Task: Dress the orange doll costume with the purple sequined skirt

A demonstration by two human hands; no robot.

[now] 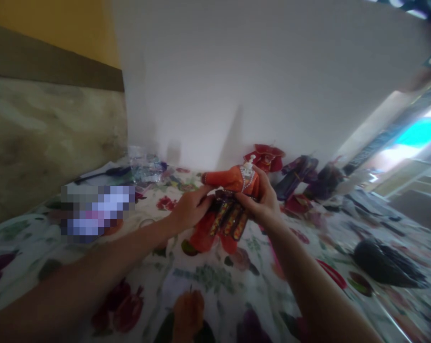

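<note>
Both my hands hold a small headless doll figure [229, 178] dressed in an orange outfit with a silvery beaded neckline and a white neck peg on top. Around its waist hangs a dark belt with patterned gold and red strips [227, 220]. My left hand [192, 207] pinches the belt's left end at the waist. With the thumb across the belt and the fingers behind the body, my right hand [263, 197] grips the figure's right side. The orange trouser legs [203, 233] hang down over the tablecloth.
A flower-and-fruit-patterned tablecloth [208, 295] covers the table, with a white wall behind. At the back stand a red costume piece [268, 157] and dark dressed figures [299, 174]. Clear plastic packaging [145, 164] lies back left, a black plastic bag [388, 264] at right.
</note>
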